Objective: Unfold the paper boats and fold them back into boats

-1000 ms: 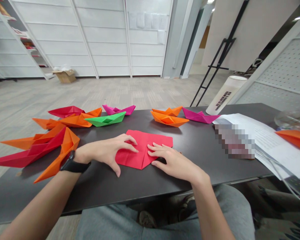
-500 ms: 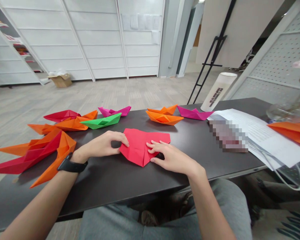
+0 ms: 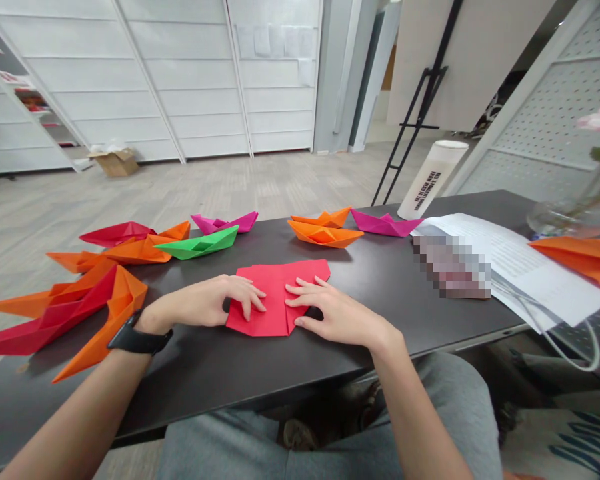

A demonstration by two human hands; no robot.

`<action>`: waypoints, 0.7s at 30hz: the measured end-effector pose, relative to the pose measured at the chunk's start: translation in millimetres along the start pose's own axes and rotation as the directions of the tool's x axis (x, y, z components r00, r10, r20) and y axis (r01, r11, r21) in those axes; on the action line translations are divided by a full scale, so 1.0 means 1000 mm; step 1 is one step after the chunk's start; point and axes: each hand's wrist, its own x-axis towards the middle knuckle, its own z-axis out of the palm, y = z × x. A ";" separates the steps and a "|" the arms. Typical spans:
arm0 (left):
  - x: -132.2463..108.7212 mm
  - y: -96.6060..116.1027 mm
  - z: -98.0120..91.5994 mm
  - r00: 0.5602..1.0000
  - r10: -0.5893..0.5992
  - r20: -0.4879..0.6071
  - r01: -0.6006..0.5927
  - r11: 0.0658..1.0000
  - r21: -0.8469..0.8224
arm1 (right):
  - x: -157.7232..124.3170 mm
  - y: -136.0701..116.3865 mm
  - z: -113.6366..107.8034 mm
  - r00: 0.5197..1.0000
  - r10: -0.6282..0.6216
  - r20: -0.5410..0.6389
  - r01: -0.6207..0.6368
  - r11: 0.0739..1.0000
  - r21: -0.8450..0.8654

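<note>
The left hand [image 3: 210, 301] and right hand [image 3: 335, 313] pressed on a folded red paper sheet [image 3: 275, 287] mid-tabletop [image 3: 205, 393], while a green origami boat [image 3: 197, 245] sat near the far edge.

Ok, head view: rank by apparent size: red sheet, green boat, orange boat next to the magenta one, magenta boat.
Largest to smallest:
Red paper sheet, though it lies nearest the camera, so its lead is unsure.
Green paper boat.
Orange paper boat and magenta paper boat: they look alike, so unranked.
</note>
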 end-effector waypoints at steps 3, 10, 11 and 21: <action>0.002 0.001 0.003 0.998 -0.061 -0.015 0.061 0.998 -0.014 | 0.001 0.000 0.002 1.000 0.011 0.004 -0.011 1.000 0.015; 0.017 0.005 0.020 0.887 -0.219 -0.407 0.277 0.957 0.089 | 0.005 -0.002 0.005 0.998 -0.051 0.048 0.049 0.998 0.045; 0.019 0.004 0.023 0.869 -0.228 -0.439 0.304 0.946 0.111 | 0.005 -0.002 0.005 0.998 -0.056 0.042 0.054 0.997 0.046; 0.014 0.011 0.015 0.904 -0.210 -0.372 0.258 0.962 0.085 | 0.006 -0.002 0.007 1.000 -0.024 0.000 0.024 0.997 0.071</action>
